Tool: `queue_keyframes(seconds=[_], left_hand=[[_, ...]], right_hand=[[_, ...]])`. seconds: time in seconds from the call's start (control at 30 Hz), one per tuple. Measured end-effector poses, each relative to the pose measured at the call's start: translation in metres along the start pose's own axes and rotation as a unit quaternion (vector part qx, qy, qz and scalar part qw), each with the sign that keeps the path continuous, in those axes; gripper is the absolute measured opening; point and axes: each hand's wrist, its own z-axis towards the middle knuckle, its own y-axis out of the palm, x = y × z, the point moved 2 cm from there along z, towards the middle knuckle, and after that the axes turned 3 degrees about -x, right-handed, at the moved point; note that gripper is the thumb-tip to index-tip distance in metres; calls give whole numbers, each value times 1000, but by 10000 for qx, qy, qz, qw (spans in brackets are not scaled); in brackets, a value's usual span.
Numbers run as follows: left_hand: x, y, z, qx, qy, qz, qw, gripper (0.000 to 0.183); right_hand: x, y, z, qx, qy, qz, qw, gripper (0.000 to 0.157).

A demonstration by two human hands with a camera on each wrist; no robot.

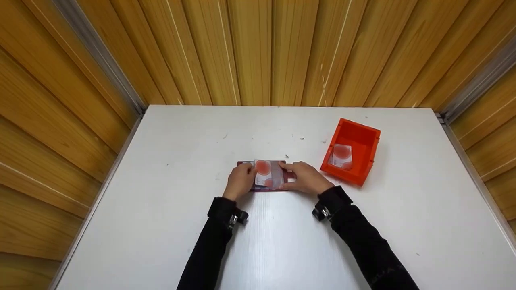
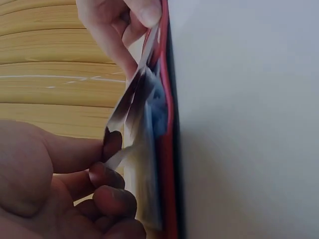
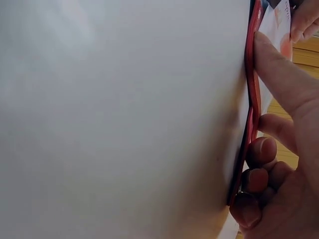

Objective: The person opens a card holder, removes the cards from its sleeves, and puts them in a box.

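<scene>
A dark red wallet (image 1: 288, 175) lies unfolded on the table, with a white card (image 1: 263, 179) marked with red circles over its middle. A greyish see-through strip (image 1: 276, 177) covers the card's right part. My left hand (image 1: 240, 180) pinches the card's left edge between thumb and fingers; in the left wrist view, thin layers (image 2: 122, 112) tilt up from the red edge (image 2: 169, 109). Bluish contents (image 2: 158, 112) show inside. At the right end, my right hand (image 1: 307, 178) grips the wallet, its fingers (image 3: 259, 180) around the red border (image 3: 252, 74).
An orange-red bin (image 1: 375, 151) stands at the right, past my right hand, with a similar red-circled card (image 1: 342, 156) inside. The white table (image 1: 181, 161) meets wood-patterned walls (image 1: 250, 52) at the back and sides. Black bands with cameras sit on both wrists.
</scene>
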Motion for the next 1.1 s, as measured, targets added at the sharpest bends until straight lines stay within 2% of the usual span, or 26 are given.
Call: queue_keyframes(seconds=[0.23, 0.43, 0.53, 0.63, 0.77, 0.9, 1.1], left_hand=[[-3, -8, -7, 268, -136, 211, 9993, 23], [9, -21, -11, 395, -185, 385, 9983, 24], [21, -32, -13, 413, -50, 111, 9991, 25], [32, -42, -15, 412, 92, -402, 9983, 24], [45, -50, -18, 378, 234, -915, 9948, 23], [50, -51, -20, 352, 271, -958, 9944, 22], [48, -49, -20, 381, 260, -855, 9953, 21]], right_hand=[[-1, -1, 0, -58, 116, -7, 9999, 78], [-1, -1, 1, -2, 24, -1, 10000, 78], [-2, -1, 0, -9, 16, -10, 10000, 79], [-2, -2, -1, -39, 38, 57, 10000, 80], [-2, -3, 0, -57, 65, 251, 9996, 81], [-1, -2, 2, -13, -27, 282, 9996, 80], [-1, -5, 3, -27, 6, 285, 9996, 79]])
